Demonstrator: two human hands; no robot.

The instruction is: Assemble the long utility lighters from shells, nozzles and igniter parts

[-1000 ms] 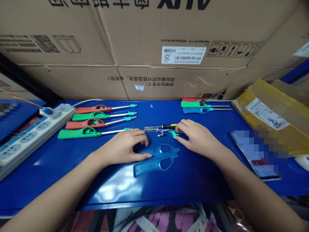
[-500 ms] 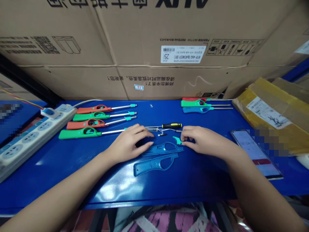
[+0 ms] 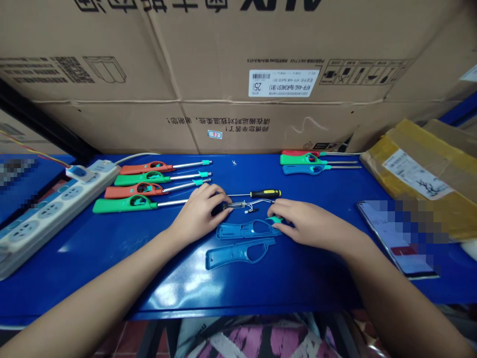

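My left hand (image 3: 204, 210) has its thumb and fingertips closed on the end of a small clear lighter tank (image 3: 237, 205), which has thin white wires (image 3: 257, 203) running off to the right. My right hand (image 3: 303, 219) pinches a teal plastic trigger (image 3: 275, 219), partly covered by the fingers. Just below both hands lies one blue lighter handle half (image 3: 233, 230), its right end near my right fingertips. A second blue handle half (image 3: 231, 252) rests nearer the front edge, inner side up. Behind the tank is a black and yellow screwdriver (image 3: 265, 193).
Several orange and green lighters (image 3: 124, 205) lie in a row at left, beside a white power strip (image 3: 55, 204). Red, green and blue lighters (image 3: 302, 169) sit at the back right. A phone (image 3: 400, 243) and a yellow-taped carton (image 3: 413, 174) stand right. A large cardboard box (image 3: 223, 74) walls the back.
My left fingers have closed from a spread pose onto the clear tank. My right hand has shifted slightly left with the teal trigger, bringing it over the upper blue half's end.
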